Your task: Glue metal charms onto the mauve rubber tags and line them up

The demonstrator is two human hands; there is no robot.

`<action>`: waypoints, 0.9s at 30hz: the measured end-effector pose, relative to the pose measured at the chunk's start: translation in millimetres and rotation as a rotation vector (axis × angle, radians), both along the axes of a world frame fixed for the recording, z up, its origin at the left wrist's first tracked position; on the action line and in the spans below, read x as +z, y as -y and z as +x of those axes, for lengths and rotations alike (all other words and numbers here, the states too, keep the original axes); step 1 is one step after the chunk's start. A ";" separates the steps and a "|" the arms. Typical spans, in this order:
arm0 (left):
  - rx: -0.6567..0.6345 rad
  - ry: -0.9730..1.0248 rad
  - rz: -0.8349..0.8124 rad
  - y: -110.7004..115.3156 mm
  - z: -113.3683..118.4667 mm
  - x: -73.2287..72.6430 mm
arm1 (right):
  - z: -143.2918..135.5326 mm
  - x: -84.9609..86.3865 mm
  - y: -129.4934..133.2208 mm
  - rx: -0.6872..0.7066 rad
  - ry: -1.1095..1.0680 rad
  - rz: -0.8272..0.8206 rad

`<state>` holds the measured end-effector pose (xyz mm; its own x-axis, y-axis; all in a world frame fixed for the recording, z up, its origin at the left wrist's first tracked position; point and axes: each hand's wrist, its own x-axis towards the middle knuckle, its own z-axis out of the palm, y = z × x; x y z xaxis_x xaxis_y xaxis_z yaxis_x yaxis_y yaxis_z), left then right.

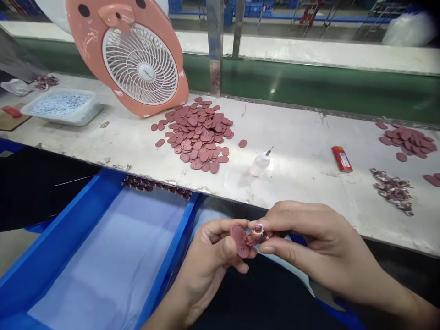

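Close to my lap, in front of the bench edge, my left hand [215, 256] pinches dark red oval pieces [238, 233] between thumb and fingers. My right hand [305, 233] grips a small brown and white figure-like part [258, 233] by thumb and forefinger, and it touches the ovals. How the two join is partly hidden by my fingertips. Beyond my hands a small white bottle with a needle tip [261, 162] stands on the bench. Behind it to the left lies a large heap of similar red ovals [202, 133].
An orange animal-shaped fan [98, 59] stands at the back left beside a plastic tray of small bits [89, 110]. A blue crate [79, 201] at lower left holds a row of dark parts. Rightward lie a red lighter [342, 159], more ovals [409, 141] and small brown parts [393, 190].
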<state>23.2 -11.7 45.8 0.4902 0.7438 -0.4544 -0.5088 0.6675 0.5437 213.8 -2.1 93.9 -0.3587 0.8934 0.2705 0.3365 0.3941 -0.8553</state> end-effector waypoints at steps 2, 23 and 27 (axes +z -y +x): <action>-0.014 0.011 -0.008 0.2 0.1 0.6 | -0.2 1.0 -0.1 0.008 0.036 0.052; -0.013 0.027 -0.060 -3.3 1.8 -6.6 | 3.9 6.0 -4.1 0.099 0.214 0.114; -0.015 0.024 -0.071 -3.9 1.6 -8.1 | 3.2 7.0 -5.3 0.113 0.222 0.109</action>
<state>24.8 -7.8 37.6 0.5124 0.7027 -0.4936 -0.5113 0.7115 0.4821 217.1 3.2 101.0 -0.5159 0.8141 0.2668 0.4594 0.5258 -0.7159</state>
